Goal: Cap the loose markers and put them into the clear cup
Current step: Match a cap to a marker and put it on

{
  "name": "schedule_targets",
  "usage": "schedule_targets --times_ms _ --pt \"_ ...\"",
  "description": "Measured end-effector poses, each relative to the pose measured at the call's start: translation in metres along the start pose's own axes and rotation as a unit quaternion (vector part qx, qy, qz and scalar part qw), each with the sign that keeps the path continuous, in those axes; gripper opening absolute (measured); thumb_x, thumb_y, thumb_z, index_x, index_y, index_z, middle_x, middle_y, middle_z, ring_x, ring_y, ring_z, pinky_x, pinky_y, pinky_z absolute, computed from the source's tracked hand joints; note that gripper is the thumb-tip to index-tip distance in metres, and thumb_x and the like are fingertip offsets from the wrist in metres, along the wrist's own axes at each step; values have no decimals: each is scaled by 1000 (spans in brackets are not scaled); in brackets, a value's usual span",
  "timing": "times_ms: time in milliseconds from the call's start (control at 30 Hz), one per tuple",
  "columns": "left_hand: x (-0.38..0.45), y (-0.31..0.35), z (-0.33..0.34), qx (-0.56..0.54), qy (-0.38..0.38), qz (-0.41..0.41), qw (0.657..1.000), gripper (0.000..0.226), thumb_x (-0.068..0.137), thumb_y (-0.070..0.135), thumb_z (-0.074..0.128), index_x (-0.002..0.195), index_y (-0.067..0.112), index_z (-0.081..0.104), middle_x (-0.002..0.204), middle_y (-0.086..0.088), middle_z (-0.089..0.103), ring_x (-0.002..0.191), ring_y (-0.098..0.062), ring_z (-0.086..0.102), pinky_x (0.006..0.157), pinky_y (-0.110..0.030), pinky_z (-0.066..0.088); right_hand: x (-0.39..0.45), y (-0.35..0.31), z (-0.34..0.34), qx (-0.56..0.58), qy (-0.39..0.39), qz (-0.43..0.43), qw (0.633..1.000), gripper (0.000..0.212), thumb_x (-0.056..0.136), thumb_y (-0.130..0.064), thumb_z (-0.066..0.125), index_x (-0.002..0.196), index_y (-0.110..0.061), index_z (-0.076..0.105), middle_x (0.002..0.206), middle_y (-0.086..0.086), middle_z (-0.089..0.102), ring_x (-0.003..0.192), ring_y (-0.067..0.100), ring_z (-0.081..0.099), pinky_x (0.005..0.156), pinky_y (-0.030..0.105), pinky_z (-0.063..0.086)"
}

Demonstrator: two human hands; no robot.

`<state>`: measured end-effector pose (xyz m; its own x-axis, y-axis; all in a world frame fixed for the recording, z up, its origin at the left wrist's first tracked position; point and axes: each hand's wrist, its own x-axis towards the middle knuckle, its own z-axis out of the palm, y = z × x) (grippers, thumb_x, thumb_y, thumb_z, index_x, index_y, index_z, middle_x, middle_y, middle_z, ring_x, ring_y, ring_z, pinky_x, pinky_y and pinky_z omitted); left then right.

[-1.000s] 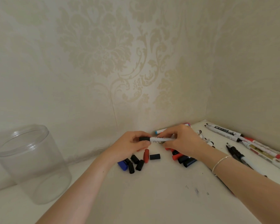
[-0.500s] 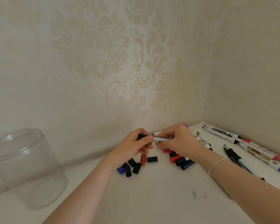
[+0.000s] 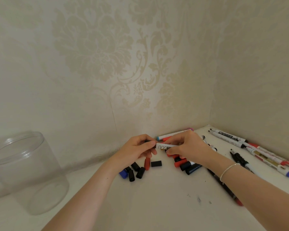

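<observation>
Two hands meet near the wall corner. Left hand [image 3: 138, 148] pinches a black cap [image 3: 146, 141] onto the white marker [image 3: 164, 146] that the right hand [image 3: 187, 146] grips. Loose caps [image 3: 139, 170] lie just below on the white table [image 3: 157, 205]. Far left stands the clear cup [image 3: 26, 172].

white marker [image 3: 164, 146] horizontal; clear cup [image 3: 26, 172] upright

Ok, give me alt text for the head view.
Two bare hands meet over a white tabletop in a wallpapered corner: the right hand grips a white marker while the left hand pinches a black cap at its end. Loose caps lie beneath, more markers at right, an empty clear cup at far left.
</observation>
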<state>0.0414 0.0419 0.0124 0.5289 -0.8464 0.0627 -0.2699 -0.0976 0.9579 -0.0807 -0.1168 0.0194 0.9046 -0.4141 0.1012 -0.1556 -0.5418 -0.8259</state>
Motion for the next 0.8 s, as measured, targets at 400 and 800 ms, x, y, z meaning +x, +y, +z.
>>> schedule_targets --times_ms 400,800 --pt "-1 -8 -9 4 22 -8 1000 13 96 13 54 98 4 63 80 -7 70 71 -14 63 73 -22 52 3 2 5 -15 2 22 1000 22 74 -13 76 88 -30 76 58 -6 64 47 5 52 53 25 50" --pt "-5 -7 -18 17 20 7 1000 13 95 10 55 102 3 63 84 -8 72 80 -21 67 91 -44 51 4 -7 11 13 -15 -2 1000 20 76 -9 74 83 -29 75 49 -10 59 42 8 46 56 26 44"
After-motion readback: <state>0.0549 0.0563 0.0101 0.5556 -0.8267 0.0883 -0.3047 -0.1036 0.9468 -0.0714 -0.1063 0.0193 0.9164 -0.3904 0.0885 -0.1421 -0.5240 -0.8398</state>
